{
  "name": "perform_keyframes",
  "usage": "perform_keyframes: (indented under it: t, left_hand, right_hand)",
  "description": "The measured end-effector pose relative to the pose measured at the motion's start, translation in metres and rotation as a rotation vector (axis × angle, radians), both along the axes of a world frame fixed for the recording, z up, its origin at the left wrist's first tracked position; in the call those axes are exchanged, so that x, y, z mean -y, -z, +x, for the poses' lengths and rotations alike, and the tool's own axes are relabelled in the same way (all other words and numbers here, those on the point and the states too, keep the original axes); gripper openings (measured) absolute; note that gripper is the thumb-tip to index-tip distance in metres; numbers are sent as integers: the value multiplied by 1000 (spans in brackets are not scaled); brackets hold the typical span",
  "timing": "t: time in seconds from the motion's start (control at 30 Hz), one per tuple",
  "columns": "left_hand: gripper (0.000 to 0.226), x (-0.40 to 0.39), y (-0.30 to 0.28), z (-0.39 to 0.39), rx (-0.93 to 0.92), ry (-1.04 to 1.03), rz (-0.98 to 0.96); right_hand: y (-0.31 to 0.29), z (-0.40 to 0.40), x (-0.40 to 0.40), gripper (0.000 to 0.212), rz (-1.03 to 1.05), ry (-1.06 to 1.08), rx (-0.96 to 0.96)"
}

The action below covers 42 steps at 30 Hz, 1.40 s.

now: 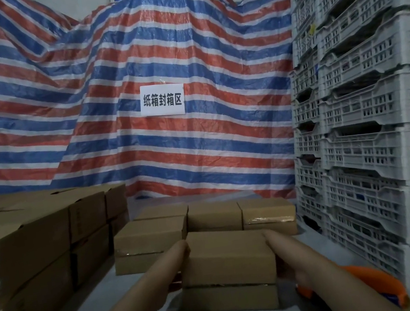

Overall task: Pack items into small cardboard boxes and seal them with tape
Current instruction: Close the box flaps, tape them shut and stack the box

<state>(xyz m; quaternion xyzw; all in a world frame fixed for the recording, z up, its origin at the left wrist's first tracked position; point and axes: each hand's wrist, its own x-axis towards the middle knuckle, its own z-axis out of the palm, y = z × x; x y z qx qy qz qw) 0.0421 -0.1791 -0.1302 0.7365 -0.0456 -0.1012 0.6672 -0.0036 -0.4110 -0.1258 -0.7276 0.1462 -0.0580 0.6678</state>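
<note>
A striped tarp [156, 55] hangs behind grey crates [378, 101] stacked on the right. On the floor [114, 304], before other sealed boxes [214, 218], both hands, left hand [180, 264] and right hand [281, 253], hold a small cardboard box [228, 256] by its sides; fingers clamped on it.

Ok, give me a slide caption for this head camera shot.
Both hands, left and right, carry a closed cardboard box toward the sealed boxes.

The single head view looks forward and slightly down from above and behind both hands, near them. The left hand [180, 253] and right hand [272, 238] flank a small box [228, 256] low in frame; beyond the grip rises a striped tarp [129, 59].
</note>
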Motion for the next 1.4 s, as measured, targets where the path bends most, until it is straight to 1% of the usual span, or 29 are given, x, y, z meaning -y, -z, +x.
perform_keyframes:
  t: [0.03,0.07,0.1,0.13,0.17,0.2,0.23,0.27,0.3,0.33,0.4,0.5,0.63,0.8,0.93,1.0,1.07,1.13,1.17,1.2,1.23,1.3,1.33,1.37,1.4]
  left_hand:
    - [37,-2,4,1,78,-1,58]
    - [41,-5,7,0,197,4,128]
    - [51,-9,10,-1,354,15,228]
    - [62,-14,13,-5,534,26,391]
    - [68,-17,16,-5,731,34,611]
    - [69,-17,18,-3,914,47,820]
    - [67,-15,18,-1,1041,57,975]
    - [64,-10,17,3,1099,53,1068]
    - [62,-5,16,7,1125,37,1117]
    - [60,1,14,11,1138,18,1143]
    - [56,13,11,23,1127,-8,1182]
    - [54,25,5,48,1083,-19,1250]
    - [51,38,2,80,1042,-23,1319]
    - [47,44,5,114,998,-32,1327]
    - [47,43,10,127,996,-54,1306]
    - [53,42,10,125,975,-34,1316]
    - [66,41,7,117,936,6,1324]
    - [79,38,1,106,894,11,1265]
    - [83,36,-4,99,874,-4,1221]
    - [81,32,-11,90,869,-25,1193]
    - [72,26,-18,79,882,-51,1183]
    - [36,11,-33,54,961,-139,1139]
    - [20,2,-40,41,989,-183,1111]
    - [14,-8,-46,28,1000,-219,1101]
    - [16,-19,-52,15,1000,-244,1122]
  right_hand:
    - [3,-5,-1,34,-84,-15,54]
    - [6,-12,-1,28,-250,-10,117]
    - [8,-21,-1,21,-459,-27,186]
    - [10,-30,-4,24,-690,-66,244]
    - [12,-36,-6,37,-933,-113,266]
    - [14,-38,-8,52,-1145,-137,268]
    - [14,-37,-11,57,-1296,-140,260]
    - [12,-33,-13,52,-1390,-117,277]
    - [9,-27,-15,44,-1435,-93,289]
    - [6,-21,-16,37,-1455,-80,290]
    - [0,-2,-14,31,-1478,-88,235]
    - [-5,32,-5,29,-1464,-111,150]
    - [-6,70,-1,29,-1434,-126,111]
    - [-10,96,-1,29,-1355,-129,102]
    - [-8,106,-2,25,-1329,-125,102]
    - [-7,108,-2,29,-1344,-115,91]
    - [-10,106,-5,40,-1351,-105,43]
    - [-14,101,-11,55,-1407,-61,18]
    - [-16,96,-17,60,-1428,-30,42]
    - [-19,91,-24,60,-1426,-8,86]
    - [-21,85,-32,59,-1414,2,131]
    - [-27,70,-53,51,-1412,-3,208]
    - [-31,63,-64,43,-1409,-12,243]
    - [-35,55,-75,32,-1387,-17,284]
    - [-38,48,-86,20,-1344,-20,332]
